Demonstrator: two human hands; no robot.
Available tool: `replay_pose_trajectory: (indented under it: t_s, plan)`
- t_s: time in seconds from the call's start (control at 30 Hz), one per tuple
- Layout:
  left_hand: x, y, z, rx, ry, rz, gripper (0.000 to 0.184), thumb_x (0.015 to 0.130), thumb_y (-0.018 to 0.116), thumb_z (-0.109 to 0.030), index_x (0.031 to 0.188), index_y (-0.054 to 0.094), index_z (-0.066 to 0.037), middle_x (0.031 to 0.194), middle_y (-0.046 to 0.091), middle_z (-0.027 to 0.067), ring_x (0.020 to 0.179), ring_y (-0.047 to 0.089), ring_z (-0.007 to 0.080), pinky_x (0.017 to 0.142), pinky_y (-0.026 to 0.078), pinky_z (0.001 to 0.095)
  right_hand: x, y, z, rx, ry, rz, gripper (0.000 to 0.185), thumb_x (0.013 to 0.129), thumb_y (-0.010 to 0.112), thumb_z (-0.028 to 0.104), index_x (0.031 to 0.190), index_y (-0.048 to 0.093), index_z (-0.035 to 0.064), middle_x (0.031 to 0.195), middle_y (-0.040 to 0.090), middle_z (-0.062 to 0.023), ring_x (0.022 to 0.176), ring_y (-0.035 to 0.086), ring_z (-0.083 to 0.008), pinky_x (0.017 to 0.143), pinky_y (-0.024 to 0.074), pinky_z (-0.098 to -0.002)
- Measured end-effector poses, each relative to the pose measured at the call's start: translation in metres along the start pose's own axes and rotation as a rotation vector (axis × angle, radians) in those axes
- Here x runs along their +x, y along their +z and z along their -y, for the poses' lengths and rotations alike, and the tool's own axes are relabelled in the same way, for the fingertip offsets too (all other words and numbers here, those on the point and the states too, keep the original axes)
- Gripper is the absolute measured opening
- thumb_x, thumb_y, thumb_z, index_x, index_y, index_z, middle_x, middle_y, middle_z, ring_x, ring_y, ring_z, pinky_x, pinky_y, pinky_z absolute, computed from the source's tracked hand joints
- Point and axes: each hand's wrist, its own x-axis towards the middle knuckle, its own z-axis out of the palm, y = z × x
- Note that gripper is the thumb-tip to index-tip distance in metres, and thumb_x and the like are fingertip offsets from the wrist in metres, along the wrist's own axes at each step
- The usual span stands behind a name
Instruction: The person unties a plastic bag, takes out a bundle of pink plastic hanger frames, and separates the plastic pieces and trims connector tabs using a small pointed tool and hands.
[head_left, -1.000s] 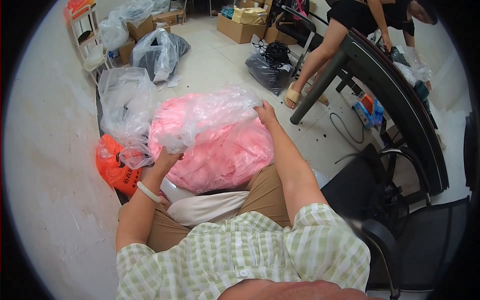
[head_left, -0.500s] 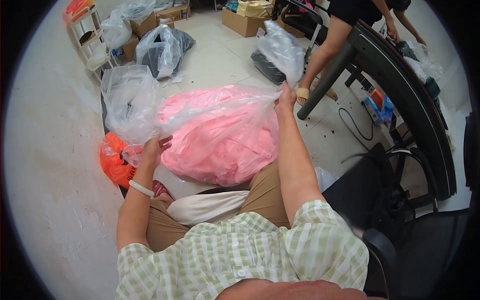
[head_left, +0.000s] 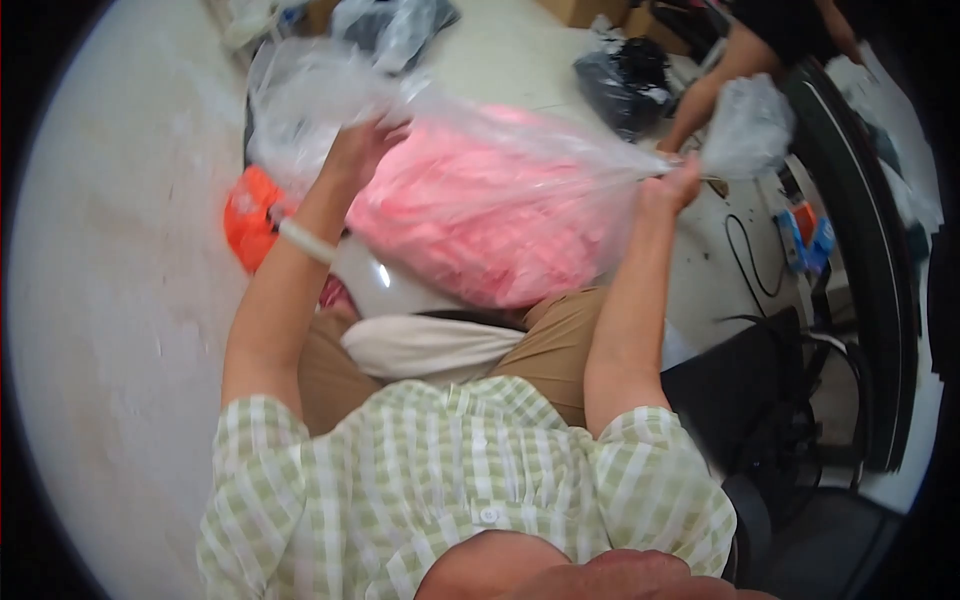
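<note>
A big clear plastic bag full of pink soft pieces [head_left: 490, 220] lies in front of my knees. My right hand [head_left: 672, 187] is closed round the gathered plastic at the bag's right end, and a puffed tuft of film [head_left: 750, 125] sticks out beyond the fist. At the upper left of the bag, my left hand [head_left: 362, 150] has its fingers curled on the loose clear film, slightly blurred. Slack plastic [head_left: 300, 95] spreads out past that hand. What exactly the pink pieces are cannot be made out through the film.
An orange plastic bag [head_left: 250, 220] sits by the wall at left. Dark bagged bundles [head_left: 625, 85] lie on the floor farther back. Another person's leg [head_left: 725, 90] stands at upper right, beside a black curved table edge [head_left: 850, 270]. A cable [head_left: 745, 265] lies on the floor.
My right hand has moved right, stretching the bag's gathered end that way. My left hand has shifted up and right. The view has tilted downward, and the tuft now points right.
</note>
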Motion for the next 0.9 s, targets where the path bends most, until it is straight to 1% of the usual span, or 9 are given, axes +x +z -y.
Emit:
replay_pose_trajectory:
  t_s: [0.1, 0.13, 0.33, 0.47, 0.6, 0.67, 0.7, 0.77, 0.9]
  plan:
    - [0.008, 0.018, -0.015, 0.036, 0.047, 0.035, 0.024, 0.085, 0.054, -0.015, 0.104, 0.051, 0.001, 0.094, 0.058, 0.0120, 0.085, 0.059, 0.0248, 0.077, 0.049, 0.0354, 0.000, -0.005, 0.009, 0.104, 0.018, 0.076, 0.016, 0.081, 0.054, 0.018, 0.071, 0.049, 0.0067, 0.067, 0.047, -0.0023, 0.061, 0.047, -0.0144, 0.055, 0.0386, -0.0295]
    - [0.013, 0.016, -0.018, 0.110, 0.028, 0.024, 0.025, 0.089, 0.045, -0.016, 0.107, 0.051, 0.002, 0.105, 0.058, 0.0162, 0.098, 0.057, 0.0280, 0.089, 0.043, 0.0373, -0.003, -0.008, 0.014, 0.073, 0.037, 0.090, 0.016, 0.081, 0.054, 0.018, 0.071, 0.049, 0.0067, 0.067, 0.047, -0.0023, 0.061, 0.047, -0.0144, 0.055, 0.0386, -0.0295]
    - [0.013, -0.012, -0.061, 0.308, 0.077, -0.237, 0.030, 0.087, 0.052, -0.025, 0.106, 0.053, -0.002, 0.102, 0.058, 0.0088, 0.097, 0.058, 0.0222, 0.072, 0.049, 0.0302, 0.013, -0.016, 0.005, 0.107, 0.065, 0.025, 0.021, 0.085, 0.052, 0.023, 0.080, 0.045, 0.0037, 0.072, 0.048, -0.0043, 0.060, 0.047, -0.0168, 0.050, 0.0395, -0.0294]
    - [-0.002, -0.058, -0.048, 0.411, -0.034, -0.216, 0.030, 0.084, 0.057, -0.023, 0.104, 0.054, -0.001, 0.097, 0.058, 0.0070, 0.083, 0.061, 0.0201, 0.066, 0.049, 0.0294, 0.088, -0.090, -0.049, -0.462, 0.363, 0.112, 0.036, 0.077, 0.064, 0.029, 0.089, 0.050, -0.0013, 0.080, 0.058, -0.0117, 0.055, 0.052, -0.0186, 0.049, 0.0429, -0.0297]
    - [-0.008, -0.087, -0.034, 0.259, -0.083, -0.309, 0.023, 0.085, 0.054, -0.016, 0.103, 0.054, -0.001, 0.094, 0.058, 0.0080, 0.080, 0.062, 0.0191, 0.063, 0.050, 0.0280, 0.127, -0.129, -0.042, -0.872, 0.476, 0.189, 0.033, 0.074, 0.067, 0.030, 0.085, 0.057, 0.0010, 0.074, 0.061, -0.0122, 0.055, 0.055, -0.0174, 0.050, 0.0434, -0.0295]
    - [-0.004, -0.090, -0.032, 0.244, -0.089, -0.344, 0.022, 0.085, 0.053, -0.014, 0.103, 0.055, -0.002, 0.094, 0.058, 0.0081, 0.079, 0.062, 0.0191, 0.063, 0.050, 0.0281, 0.111, -0.116, -0.023, -1.185, 0.034, 0.381, 0.025, 0.075, 0.065, 0.026, 0.079, 0.061, 0.0016, 0.066, 0.061, -0.0094, 0.059, 0.057, -0.0160, 0.054, 0.0442, -0.0290]
    - [-0.004, -0.089, -0.032, 0.231, -0.094, -0.343, 0.020, 0.085, 0.052, -0.012, 0.102, 0.055, -0.002, 0.092, 0.058, 0.0076, 0.080, 0.062, 0.0185, 0.064, 0.050, 0.0280, 0.103, -0.110, -0.020, -1.186, 0.033, 0.376, 0.025, 0.075, 0.065, 0.026, 0.079, 0.061, 0.0016, 0.066, 0.061, -0.0094, 0.059, 0.057, -0.0160, 0.054, 0.0442, -0.0290]
    - [-0.002, -0.089, -0.033, 0.221, -0.095, -0.343, 0.019, 0.084, 0.052, -0.010, 0.102, 0.055, -0.002, 0.091, 0.058, 0.0071, 0.080, 0.061, 0.0179, 0.064, 0.050, 0.0278, 0.083, -0.087, -0.027, -1.099, -0.319, 0.833, 0.027, 0.074, 0.064, 0.024, 0.085, 0.062, -0.0003, 0.073, 0.063, -0.0097, 0.067, 0.059, -0.0164, 0.064, 0.0456, -0.0268]
    - [-0.012, -0.092, -0.043, 0.384, -0.102, -0.210, 0.013, 0.081, 0.053, -0.005, 0.094, 0.055, -0.003, 0.091, 0.060, 0.0079, 0.082, 0.061, 0.0164, 0.067, 0.050, 0.0261, -0.027, -0.025, -0.052, -1.164, -0.672, 1.335, 0.033, 0.074, 0.062, 0.026, 0.098, 0.063, 0.0031, 0.090, 0.064, -0.0161, 0.087, 0.061, -0.0256, 0.080, 0.0452, -0.0323]
